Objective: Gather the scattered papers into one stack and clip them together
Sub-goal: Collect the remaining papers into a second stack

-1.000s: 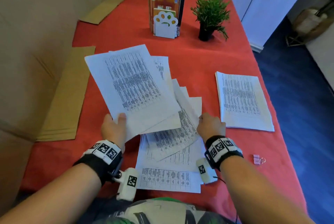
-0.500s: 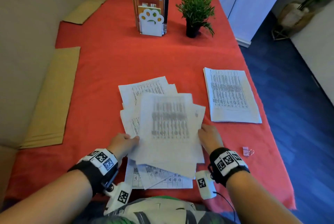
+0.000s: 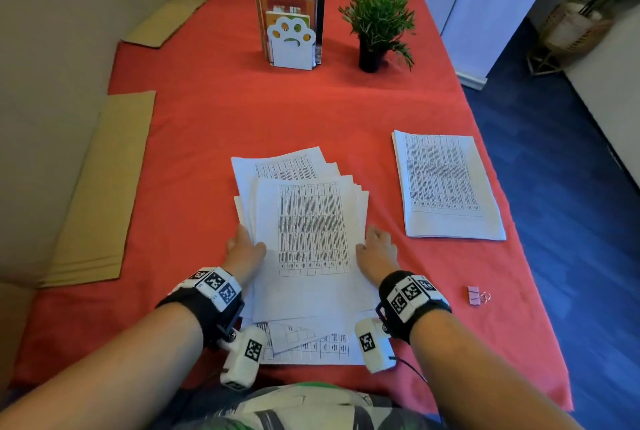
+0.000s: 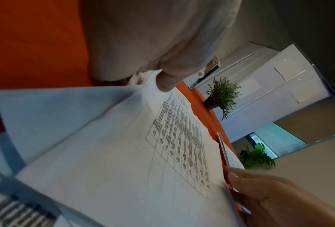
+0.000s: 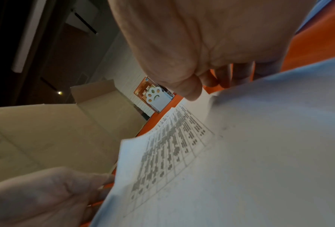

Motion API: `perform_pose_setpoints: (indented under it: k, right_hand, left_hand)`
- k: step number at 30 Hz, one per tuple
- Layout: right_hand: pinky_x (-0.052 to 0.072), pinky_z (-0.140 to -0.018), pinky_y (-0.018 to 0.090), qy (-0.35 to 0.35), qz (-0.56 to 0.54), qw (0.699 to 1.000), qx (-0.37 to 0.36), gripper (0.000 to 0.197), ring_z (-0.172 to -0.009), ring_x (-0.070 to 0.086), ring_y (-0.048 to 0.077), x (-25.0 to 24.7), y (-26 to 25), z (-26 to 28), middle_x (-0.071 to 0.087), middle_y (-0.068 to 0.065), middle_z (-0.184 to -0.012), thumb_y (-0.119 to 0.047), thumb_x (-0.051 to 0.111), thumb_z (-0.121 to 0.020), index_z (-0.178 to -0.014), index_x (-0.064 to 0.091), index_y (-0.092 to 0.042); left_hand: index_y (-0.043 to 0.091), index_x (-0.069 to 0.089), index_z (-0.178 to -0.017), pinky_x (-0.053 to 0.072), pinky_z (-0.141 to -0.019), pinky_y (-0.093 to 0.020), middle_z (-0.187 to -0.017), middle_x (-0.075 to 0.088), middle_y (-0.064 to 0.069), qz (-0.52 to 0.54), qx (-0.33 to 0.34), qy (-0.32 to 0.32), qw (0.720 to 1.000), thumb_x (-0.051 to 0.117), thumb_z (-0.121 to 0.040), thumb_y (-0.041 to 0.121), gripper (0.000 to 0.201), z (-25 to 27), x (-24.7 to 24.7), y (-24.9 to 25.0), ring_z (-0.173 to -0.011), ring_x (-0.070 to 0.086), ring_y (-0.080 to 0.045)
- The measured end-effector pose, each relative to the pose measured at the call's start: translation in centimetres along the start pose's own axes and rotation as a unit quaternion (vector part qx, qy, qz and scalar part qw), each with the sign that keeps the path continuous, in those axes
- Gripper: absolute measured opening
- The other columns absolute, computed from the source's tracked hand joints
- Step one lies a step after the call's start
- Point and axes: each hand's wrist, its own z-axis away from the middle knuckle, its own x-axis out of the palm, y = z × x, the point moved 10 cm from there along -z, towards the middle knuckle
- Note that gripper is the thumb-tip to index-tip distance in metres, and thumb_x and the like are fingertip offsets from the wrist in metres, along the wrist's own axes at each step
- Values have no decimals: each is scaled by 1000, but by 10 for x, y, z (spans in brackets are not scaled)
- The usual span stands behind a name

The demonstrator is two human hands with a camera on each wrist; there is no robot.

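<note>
A loose pile of printed sheets (image 3: 311, 228) lies on the red tablecloth (image 3: 214, 117) in front of me, its upper sheets fanned out and lower ones sticking out toward me. My left hand (image 3: 244, 246) grips the pile's left edge; in the left wrist view its thumb (image 4: 165, 83) lies on the top sheet (image 4: 123, 153). My right hand (image 3: 377, 249) grips the right edge, thumb (image 5: 189, 90) on the paper (image 5: 240, 153) and fingers curled behind it. A neater second stack (image 3: 446, 187) lies to the right. A pink binder clip (image 3: 476, 295) sits right of my right wrist.
A paw-shaped bookend with books (image 3: 291, 34) and a small potted plant (image 3: 377, 24) stand at the far end. Flat cardboard sheets (image 3: 97, 194) lie along the left side against a cardboard wall. The table's right edge drops to a blue floor (image 3: 571, 187).
My left hand has carried the sheets it held in from the left and laid them on the pile. The spread papers have drawn together, and both hands now hold the pile's sides.
</note>
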Motion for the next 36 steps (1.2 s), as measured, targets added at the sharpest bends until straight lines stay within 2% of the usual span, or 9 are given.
perform_pose_setpoints:
  k: [5,9,13,17,21,25,28,32,36]
  right_hand:
    - [33,-104,45,-47,35,998,-28,48,-128,30,35,14,-14,3,23,7,-150,-20,35,-96,-142,25,-15]
    - [31,-108,39,4,-98,995,0,54,-133,35,35,0,-9,-2,32,20,-147,-11,43,-94,-145,24,-6]
    - [45,-87,34,-46,-184,981,29,37,-110,54,37,7,-4,8,56,22,-119,1,40,-92,-128,39,6]
    - [47,-71,27,-2,-251,967,-39,32,-89,58,22,-22,-16,15,58,0,-93,1,45,-84,-112,47,-14]
    - [52,-76,33,48,-378,914,-137,41,-90,62,21,-69,-57,31,64,2,-100,8,42,-83,-109,47,-24]
    - [51,-86,38,108,-431,862,-243,51,-98,61,20,-115,-95,46,64,7,-107,5,45,-81,-102,50,-41]
    - [51,-85,36,133,-427,858,-252,44,-93,62,15,-122,-99,50,67,10,-106,3,51,-82,-109,54,-32]
    - [54,-75,24,142,-439,856,-232,41,-79,65,4,-116,-88,57,68,2,-92,2,60,-75,-111,58,-17]
    - [50,-76,36,84,-564,786,-237,62,-86,62,17,-112,-87,49,63,8,-98,16,57,-57,-106,55,-21]
  left_hand:
    - [21,6,-150,23,-115,-47,-158,15,-9,49,21,-21,998,35,-96,21,61,-1,5,5,-142,24,-33]
    - [12,11,-148,23,-116,-46,-154,25,-10,69,33,-11,997,37,-97,20,58,1,4,6,-139,29,-31]
    - [11,32,-137,40,-106,-43,-133,52,-12,97,36,1,995,50,-92,7,49,12,5,2,-118,52,-30]
    - [23,34,-129,43,-103,-46,-122,55,-3,142,93,15,985,49,-89,-1,49,26,-16,24,-115,53,-28]
    - [28,36,-111,46,-98,-41,-111,57,11,198,218,52,954,45,-91,-1,37,55,-57,87,-104,57,-16]
    - [25,35,-121,44,-97,-34,-118,58,14,254,327,111,903,50,-94,11,34,85,-94,135,-101,57,-5]
    - [46,36,-126,43,-98,-25,-125,56,20,306,348,136,875,62,-86,17,56,91,-104,137,-103,55,9]
    - [13,37,-135,53,-93,-33,-132,55,-17,326,323,110,882,69,-72,-2,72,75,-93,117,-101,65,-12]
    - [5,32,-128,55,-77,-28,-103,65,-1,323,319,91,886,75,-63,-10,80,77,-85,121,-80,68,-4]
